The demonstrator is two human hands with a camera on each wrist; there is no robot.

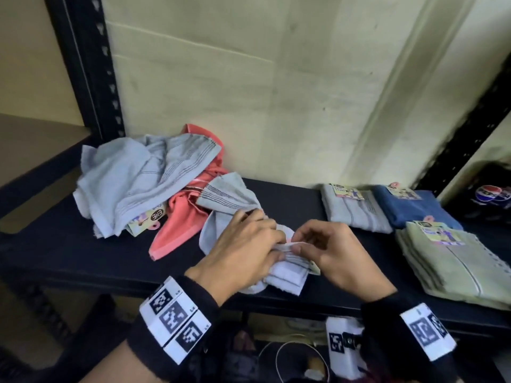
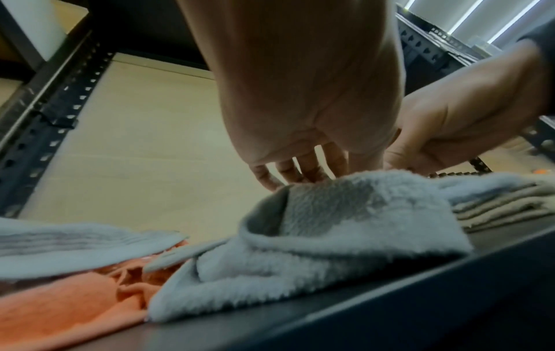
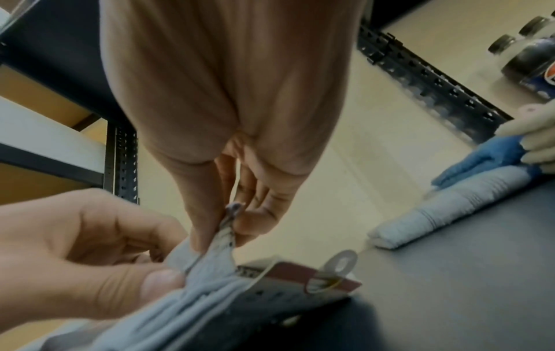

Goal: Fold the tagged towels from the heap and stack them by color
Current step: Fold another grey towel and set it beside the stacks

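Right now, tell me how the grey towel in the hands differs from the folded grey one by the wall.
The grey towel in the hands is bunched and half folded; the folded grey towel lies flat and squared. The first is pinched by the left hand and right hand; the second lies untouched beside the blue towel. Both are grey, striped and carry a card tag.
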